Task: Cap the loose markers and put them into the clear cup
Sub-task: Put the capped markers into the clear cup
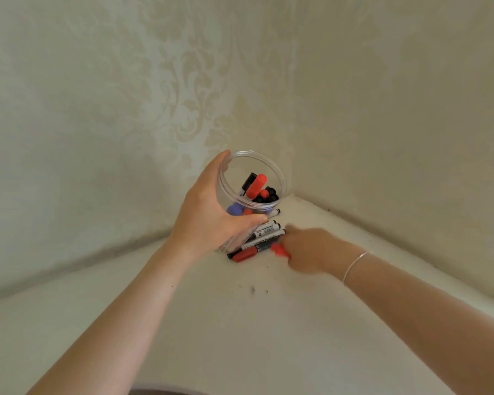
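So the left hand (211, 215) is wrapped around the clear cup (280, 178) right in the middle of the frame, thumb up near the rim on the left side and fingers curled around the lower front of the wall. The cup is tipped so its open mouth faces up toward the camera, and its bottom end sits down by the pile of markers. Inside you can see a red capped marker (256, 186) leaning next to a black one (247, 182), a few black caps (270, 195) bunched at the right side, and something round and purple (235, 208) low down behind the wall.

Just below and right of the cup there's a little heap of loose markers (264, 233) lying on the white surface (240, 323), white barrels with black print, packed side by side and touching each other. The front one has a red cap (244, 255) pointing toward lower left.

The right hand (311, 249) comes in from the right edge and is over the right end of that heap, pretty motion-blurred. There's a red blurry bit (280, 250) at its fingers, touching or held, I honestly can't tell which, so no idea whether it's gripping anything. A thin silver bracelet (354, 265) sits on that wrist.

Patterned cream wallpaper (183, 89) fills the whole upper half, and a few dark specks (253, 289) dot the surface below the markers.
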Demonstrator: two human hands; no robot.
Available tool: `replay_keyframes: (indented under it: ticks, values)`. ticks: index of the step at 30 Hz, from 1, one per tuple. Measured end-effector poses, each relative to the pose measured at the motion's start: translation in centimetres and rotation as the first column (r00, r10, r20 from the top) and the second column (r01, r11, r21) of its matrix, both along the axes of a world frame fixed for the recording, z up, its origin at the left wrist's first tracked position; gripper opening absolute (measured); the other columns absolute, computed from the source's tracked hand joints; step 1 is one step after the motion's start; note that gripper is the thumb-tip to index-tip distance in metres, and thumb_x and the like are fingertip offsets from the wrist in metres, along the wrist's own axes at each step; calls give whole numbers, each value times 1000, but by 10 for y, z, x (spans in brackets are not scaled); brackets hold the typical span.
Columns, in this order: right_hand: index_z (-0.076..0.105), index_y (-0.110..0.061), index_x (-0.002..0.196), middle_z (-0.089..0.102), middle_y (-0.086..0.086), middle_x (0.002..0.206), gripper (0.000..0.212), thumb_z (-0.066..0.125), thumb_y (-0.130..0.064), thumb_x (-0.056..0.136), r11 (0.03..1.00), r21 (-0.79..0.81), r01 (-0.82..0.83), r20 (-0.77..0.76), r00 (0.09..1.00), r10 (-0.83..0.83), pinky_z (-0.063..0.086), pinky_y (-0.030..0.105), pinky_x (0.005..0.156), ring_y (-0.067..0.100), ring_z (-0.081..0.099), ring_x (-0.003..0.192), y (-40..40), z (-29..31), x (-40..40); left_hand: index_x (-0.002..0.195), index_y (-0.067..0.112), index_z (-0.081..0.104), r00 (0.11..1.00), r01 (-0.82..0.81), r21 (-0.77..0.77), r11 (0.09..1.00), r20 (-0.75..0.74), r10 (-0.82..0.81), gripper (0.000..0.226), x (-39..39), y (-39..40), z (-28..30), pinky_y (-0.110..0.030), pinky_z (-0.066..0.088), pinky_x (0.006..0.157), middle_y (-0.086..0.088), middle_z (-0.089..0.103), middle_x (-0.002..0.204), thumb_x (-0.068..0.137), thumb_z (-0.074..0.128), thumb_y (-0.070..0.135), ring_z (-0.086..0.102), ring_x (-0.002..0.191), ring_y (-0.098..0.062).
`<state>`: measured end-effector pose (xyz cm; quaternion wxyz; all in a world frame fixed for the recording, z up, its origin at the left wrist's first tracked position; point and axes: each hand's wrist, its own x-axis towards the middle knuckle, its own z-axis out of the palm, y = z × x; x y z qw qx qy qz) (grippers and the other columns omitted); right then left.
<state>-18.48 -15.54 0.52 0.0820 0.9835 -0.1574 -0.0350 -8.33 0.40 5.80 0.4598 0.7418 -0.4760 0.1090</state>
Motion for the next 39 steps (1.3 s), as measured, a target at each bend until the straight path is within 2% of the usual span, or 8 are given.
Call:
replay_keyframes:
  ticks: [3, 5, 8, 10, 20, 25, 34, 39]
  values:
    - [52, -14, 110, 40, 7, 100, 21, 43, -15, 91, 977, 206, 55, 524, 837, -158, 39, 34, 75, 31, 56, 95, -23, 49, 2, 146, 28, 30, 1000, -6, -13, 1000, -11, 6, 114, 4, 3, 0, -23, 30, 110, 13, 45, 143, 50, 89, 43, 38, 133, -3]
    - [52, -11, 97, 48, 6, 89, 13, 49, -16, 86, 885, 462, -65, 797, 468, -382, 40, 32, 70, 25, 53, 81, -28, 86, 3, 146, 27, 30, 1000, -9, -20, 1000, -17, 8, 114, 7, 4, 1, -16, 29, 107, 13, 45, 143, 51, 90, 40, 39, 133, -2]
    - [54, -12, 75, 48, -4, 62, 5, 53, -14, 71, 652, 551, -520, 782, 48, -622, 37, 23, 53, 11, 45, 56, -14, 137, 1, 147, 26, 29, 1000, -10, -21, 1000, -16, 10, 114, 12, 4, 1, -2, 23, 101, 14, 44, 143, 52, 91, 38, 38, 132, 1]
    - [48, -17, 62, 39, -7, 51, 17, 55, -6, 73, 520, 506, -688, 699, -27, -715, 30, 19, 46, 10, 37, 47, 0, 159, 1, 147, 28, 29, 1000, -13, -18, 1000, -22, 13, 113, 15, 3, 1, 3, 21, 97, 15, 44, 143, 53, 91, 37, 37, 132, 2]
    - [65, -8, 76, 61, 3, 59, 15, 73, -19, 69, 660, 649, -378, 724, 573, -384, 58, 36, 56, 24, 67, 55, 44, 134, 52, 145, 34, 28, 1000, 2, -12, 1000, -22, -2, 110, 26, -3, 3, -16, 32, 104, 24, 42, 141, 54, 87, 46, 39, 128, 7]
    - [65, -18, 84, 61, -5, 71, 26, 78, -35, 71, 655, 627, -422, 749, 558, -358, 46, 16, 51, 3, 59, 55, 40, 125, 66, 141, 41, 26, 1000, 3, -42, 999, -24, -4, 106, 36, -1, 1, 9, 21, 88, 41, 36, 125, 53, 83, 54, 29, 113, 32]
    - [34, -23, 58, 38, -6, 54, 43, 43, -36, 99, 921, 170, -352, 829, 557, 60, 26, 26, 51, 13, 38, 49, 39, 101, 86, 145, 24, 32, 998, 43, -65, 997, -38, -45, 107, 48, -7, 0, -4, 36, 95, 19, 48, 138, 56, 90, 39, 44, 124, 10]
    - [63, -12, 75, 62, 1, 71, 14, 56, -20, 86, 803, 466, -373, 758, 637, -144, 41, 25, 59, 14, 53, 62, 25, 123, 77, 147, 32, 26, 997, 54, -40, 998, -57, -56, 112, 54, -6, -3, 8, 24, 89, 24, 38, 143, 55, 90, 41, 33, 119, 26]
